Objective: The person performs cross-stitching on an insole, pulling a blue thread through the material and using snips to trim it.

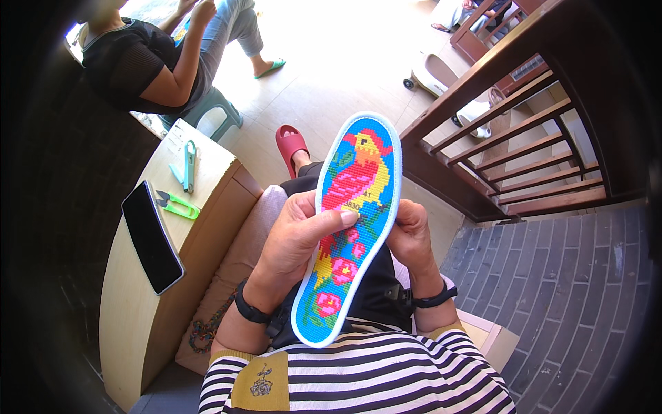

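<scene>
A cross-stitched insole [336, 243] with a parrot and pink flowers on blue, edged in white, is held up in front of my lap. My left hand [300, 233] grips its left edge, the thumb lying across the middle of the pattern and the fingers behind. My right hand [412, 233] is at the right edge; its fingers are curled and partly hidden behind the insole, so what they hold there cannot be told. Printed digits show on an unstitched yellow patch beside my left thumb.
At left, a wooden cabinet top [150, 176] holds a black-screened tablet [152, 238], green-handled thread snips [178, 204] and a teal nail clipper [189, 165]. Another person [150, 67] sits upper left on a green stool [217, 116]. A slatted wooden railing [522, 139] stands right.
</scene>
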A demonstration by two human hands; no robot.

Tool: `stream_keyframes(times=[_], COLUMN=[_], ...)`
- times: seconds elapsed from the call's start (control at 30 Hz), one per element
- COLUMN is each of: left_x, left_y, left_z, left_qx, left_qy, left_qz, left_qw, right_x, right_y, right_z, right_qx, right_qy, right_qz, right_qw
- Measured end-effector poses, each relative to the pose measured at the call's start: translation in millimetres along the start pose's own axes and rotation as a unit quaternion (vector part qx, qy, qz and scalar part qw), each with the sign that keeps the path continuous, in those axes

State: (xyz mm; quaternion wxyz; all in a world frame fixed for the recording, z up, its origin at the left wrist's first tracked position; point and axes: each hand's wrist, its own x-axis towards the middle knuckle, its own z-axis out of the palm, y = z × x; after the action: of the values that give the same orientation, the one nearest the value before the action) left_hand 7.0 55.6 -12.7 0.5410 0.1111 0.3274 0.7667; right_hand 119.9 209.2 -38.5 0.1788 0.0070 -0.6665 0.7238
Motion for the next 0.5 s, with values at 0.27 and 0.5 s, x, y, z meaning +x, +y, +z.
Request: stream_keyframes(times=[0.27,0.5], left_x=[1.5,2.9], left_y=[-0.5,-2.4], left_z=[4.2,5.1], left_qx=[0.023,0.022], left_qy=[0.006,0.014], left_qz=[0.014,-0.001], left_qw=[1.0,1.0], right_x=[2.4,1.8], right_y=[-5.6,-6.5], right_z=[1.3,-1.7], right_qx=[-0.035,-0.084], right_qy=[0.003,0.01], right_qz=[-0.01,-0.033], right_qw=[0.999,0.996])
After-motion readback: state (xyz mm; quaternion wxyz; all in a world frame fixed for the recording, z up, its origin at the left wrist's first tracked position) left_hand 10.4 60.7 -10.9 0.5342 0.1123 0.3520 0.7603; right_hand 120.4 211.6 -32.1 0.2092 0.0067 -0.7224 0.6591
